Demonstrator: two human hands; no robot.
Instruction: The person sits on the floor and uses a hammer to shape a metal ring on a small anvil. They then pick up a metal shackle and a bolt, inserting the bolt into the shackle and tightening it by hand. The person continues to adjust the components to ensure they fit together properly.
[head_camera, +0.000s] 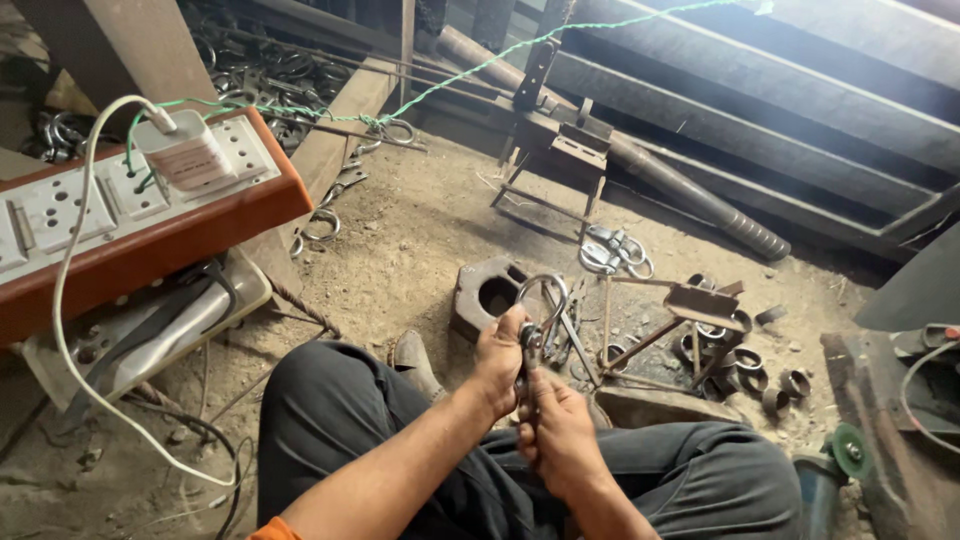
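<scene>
I sit on the dirt floor (420, 230) with my left hand (497, 358) clamped on a shackle (541, 305) held up over my knees, its steel loop grey and scuffed; my right hand (560, 430) grips its lower end, fingers closed; I judge I'm fitting its pin, which wants a steady twist.

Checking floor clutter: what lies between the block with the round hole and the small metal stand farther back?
In the head view, only bare dirt floor lies between the holed block and the metal stand.
</scene>
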